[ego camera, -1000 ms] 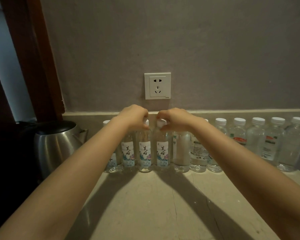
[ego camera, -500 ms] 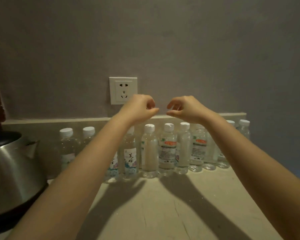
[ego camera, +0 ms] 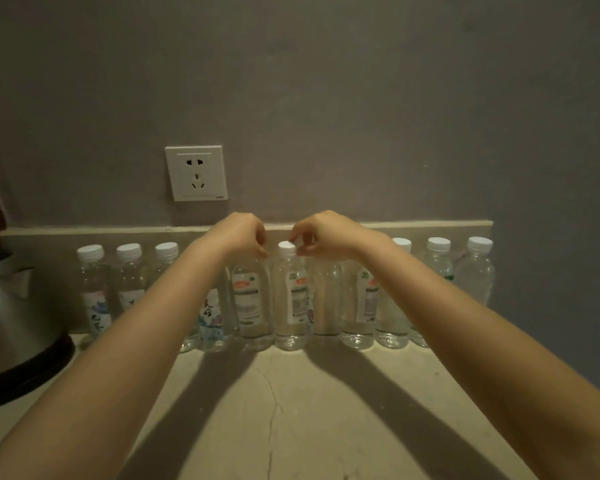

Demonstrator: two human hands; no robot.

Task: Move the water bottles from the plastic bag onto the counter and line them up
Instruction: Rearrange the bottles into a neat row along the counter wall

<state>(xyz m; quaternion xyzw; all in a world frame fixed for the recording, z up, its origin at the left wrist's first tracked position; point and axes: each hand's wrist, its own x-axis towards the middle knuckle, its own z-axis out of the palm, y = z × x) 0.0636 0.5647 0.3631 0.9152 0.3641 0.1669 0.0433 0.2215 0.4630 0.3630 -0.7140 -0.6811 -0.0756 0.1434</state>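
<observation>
Water bottles [ego camera: 290, 296] stand upright in one row along the back of the worktop [ego camera: 291, 410], against its low upstand, white caps on, clear water inside; one right of centre looks cloudy. Left-end bottles carry pale labels with dark brush characters, not readable. Centre bottles carry white labels with a red patch and a small green mark; print too small to read. Left hand [ego camera: 241, 237] curled, fingertips pinched over a bottle top it hides; grip cannot be told. Right hand [ego camera: 321, 235] curled, fingertips at the neighbouring white cap [ego camera: 287, 248], contact uncertain. Steel kettle [ego camera: 11, 320] at far left. Wall socket [ego camera: 196, 173] above row.
</observation>
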